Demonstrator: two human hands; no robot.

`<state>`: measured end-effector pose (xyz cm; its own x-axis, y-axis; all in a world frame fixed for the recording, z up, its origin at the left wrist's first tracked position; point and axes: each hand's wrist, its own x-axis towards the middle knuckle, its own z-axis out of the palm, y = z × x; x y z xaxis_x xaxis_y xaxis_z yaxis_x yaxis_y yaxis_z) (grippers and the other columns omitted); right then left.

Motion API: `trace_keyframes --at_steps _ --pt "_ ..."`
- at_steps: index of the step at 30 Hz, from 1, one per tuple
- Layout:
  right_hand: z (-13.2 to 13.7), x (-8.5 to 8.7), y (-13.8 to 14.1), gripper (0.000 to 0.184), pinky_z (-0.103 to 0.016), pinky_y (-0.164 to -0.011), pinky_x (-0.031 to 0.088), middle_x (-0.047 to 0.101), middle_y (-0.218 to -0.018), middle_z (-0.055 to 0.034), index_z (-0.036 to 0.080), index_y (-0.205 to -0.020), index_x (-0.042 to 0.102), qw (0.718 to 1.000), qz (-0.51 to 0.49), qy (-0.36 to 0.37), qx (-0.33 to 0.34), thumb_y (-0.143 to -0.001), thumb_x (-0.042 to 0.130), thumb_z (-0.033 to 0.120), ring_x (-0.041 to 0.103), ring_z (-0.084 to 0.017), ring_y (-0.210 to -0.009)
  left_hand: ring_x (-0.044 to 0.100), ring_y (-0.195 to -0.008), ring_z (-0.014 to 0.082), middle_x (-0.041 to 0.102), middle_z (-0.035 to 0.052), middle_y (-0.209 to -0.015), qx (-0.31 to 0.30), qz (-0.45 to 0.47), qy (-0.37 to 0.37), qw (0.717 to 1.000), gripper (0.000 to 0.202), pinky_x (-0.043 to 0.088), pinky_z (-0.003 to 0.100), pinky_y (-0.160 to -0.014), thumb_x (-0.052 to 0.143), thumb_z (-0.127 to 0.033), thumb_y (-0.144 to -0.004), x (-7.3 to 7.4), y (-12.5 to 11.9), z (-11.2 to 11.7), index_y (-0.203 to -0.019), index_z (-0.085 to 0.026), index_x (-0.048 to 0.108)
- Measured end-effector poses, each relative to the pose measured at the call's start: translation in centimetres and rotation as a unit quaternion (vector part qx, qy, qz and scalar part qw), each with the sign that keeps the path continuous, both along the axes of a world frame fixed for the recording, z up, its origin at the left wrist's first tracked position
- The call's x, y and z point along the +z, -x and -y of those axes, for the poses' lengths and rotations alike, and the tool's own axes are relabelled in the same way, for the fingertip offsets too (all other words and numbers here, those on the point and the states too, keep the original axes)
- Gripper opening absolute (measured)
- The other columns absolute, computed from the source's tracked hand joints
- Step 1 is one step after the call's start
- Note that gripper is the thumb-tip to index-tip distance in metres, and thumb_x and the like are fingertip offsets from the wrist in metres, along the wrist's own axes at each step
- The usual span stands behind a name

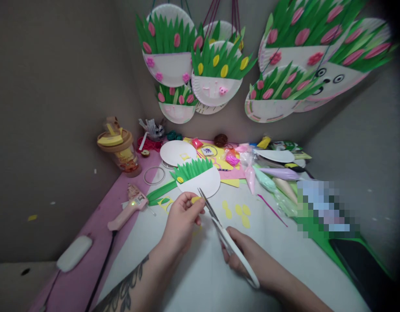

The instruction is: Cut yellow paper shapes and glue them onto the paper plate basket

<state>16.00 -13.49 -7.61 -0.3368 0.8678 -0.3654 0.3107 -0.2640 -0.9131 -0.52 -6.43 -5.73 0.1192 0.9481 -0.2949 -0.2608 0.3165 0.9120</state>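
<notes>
My left hand [181,219] pinches a small yellow paper piece [195,199] between thumb and fingers, above the white-covered table. My right hand [242,251] is wrapped round a pair of scissors [226,239] with white handles. The blades point up and left, right beside the yellow piece; whether they touch it I cannot tell. Just beyond lies a paper plate [203,182] with green paper grass along its top and one yellow oval [179,179] on the grass. Several loose yellow paper ovals [243,211] rest to the right of the blades.
At left are a pink glue gun [128,212], a white box-shaped object [75,253] and a lidded cup [118,149]. Piping bags [250,175] and a dark phone-like slab [362,268] lie at right. Decorated plates [217,86] hang over the back edge.
</notes>
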Motion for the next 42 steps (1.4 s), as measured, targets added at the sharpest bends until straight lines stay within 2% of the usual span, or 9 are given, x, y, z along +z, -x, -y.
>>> trace_keyframes --at_steps 7,11,23,32,42 --pt "0.0 -0.4 0.0 0.014 -0.024 -0.054 0.035 0.049 -0.067 0.0017 0.021 -0.073 0.041 1.0 0.001 -0.012 -0.005 -0.064 0.051 0.025 0.043 -0.012 -0.061 0.046 -0.049 0.0047 0.058 -0.0016 -0.063 -0.017 0.014 0.013 1.0 0.028 0.034 0.014 -0.042 0.072 -0.035 -0.069 0.1 0.0 0.0 -0.079 -0.015 0.055" --pt "0.0 -0.5 -0.1 0.015 -0.024 -0.053 0.034 0.048 -0.067 0.0019 0.021 -0.074 0.041 1.0 -0.003 -0.019 -0.009 -0.066 0.051 0.027 0.042 -0.012 -0.06 0.049 -0.056 0.0075 0.057 -0.0002 -0.065 -0.042 0.011 0.015 0.999 0.026 0.036 0.014 -0.043 0.071 -0.035 -0.069 0.1 0.1 0.1 -0.074 -0.015 0.055" --pt "0.3 -1.4 -0.4 0.015 -0.023 -0.05 0.033 0.05 -0.06 0.0031 0.021 -0.072 0.042 0.999 -0.023 -0.011 -0.033 -0.067 0.055 0.025 0.042 -0.012 -0.056 0.047 -0.053 0.007 0.056 -0.0002 -0.064 -0.037 0.007 0.019 0.999 0.024 0.033 0.015 -0.04 0.068 -0.034 -0.07 0.3 0.1 0.1 -0.068 -0.015 0.053" --pt "0.1 -0.1 0.0 0.014 -0.024 -0.054 0.033 0.047 -0.068 0.0009 0.02 -0.072 0.042 1.0 -0.006 -0.012 -0.014 -0.063 0.051 0.026 0.041 -0.013 -0.062 0.051 -0.057 0.0084 0.059 0.0005 -0.066 -0.027 -0.01 0.013 0.999 0.02 0.035 0.015 -0.041 0.064 -0.032 -0.073 0.4 0.3 0.2 -0.068 -0.016 0.053" --pt "0.0 0.1 0.0 0.014 -0.025 -0.056 0.035 0.05 -0.069 0.0005 0.019 -0.074 0.042 1.0 -0.01 -0.006 0.0 -0.063 0.05 0.025 0.043 -0.013 -0.063 0.048 -0.055 0.0077 0.057 -0.001 -0.064 -0.003 -0.006 0.007 1.0 0.023 0.035 0.015 -0.04 0.065 -0.033 -0.072 0.4 0.0 0.3 -0.068 -0.016 0.051"
